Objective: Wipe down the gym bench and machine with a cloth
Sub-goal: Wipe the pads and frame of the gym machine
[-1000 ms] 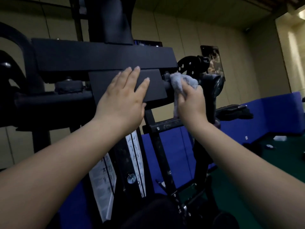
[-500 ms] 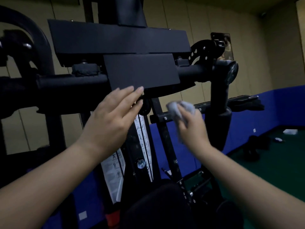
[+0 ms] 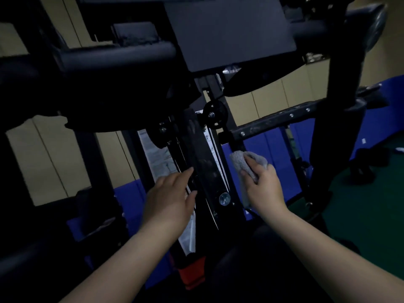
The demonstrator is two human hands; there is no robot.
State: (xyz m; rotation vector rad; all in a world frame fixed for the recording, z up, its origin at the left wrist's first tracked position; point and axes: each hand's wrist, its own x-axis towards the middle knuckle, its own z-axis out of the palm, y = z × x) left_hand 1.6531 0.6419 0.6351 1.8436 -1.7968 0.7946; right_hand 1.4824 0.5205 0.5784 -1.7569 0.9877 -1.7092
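Both our hands have dropped from the upper pad to the machine's slanted black upright [image 3: 204,165]. The grey cloth [image 3: 242,162] sits bunched in our right hand [image 3: 263,186], beside it; our left hand [image 3: 172,197] reaches flat, fingers extended.

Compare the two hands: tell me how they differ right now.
The right hand grips a grey cloth, fingers curled; the left hand holds nothing, fingers straight. The left hand lies at the black upright; the right hand is beside it, under the crossbar. Both reach forward, bare.
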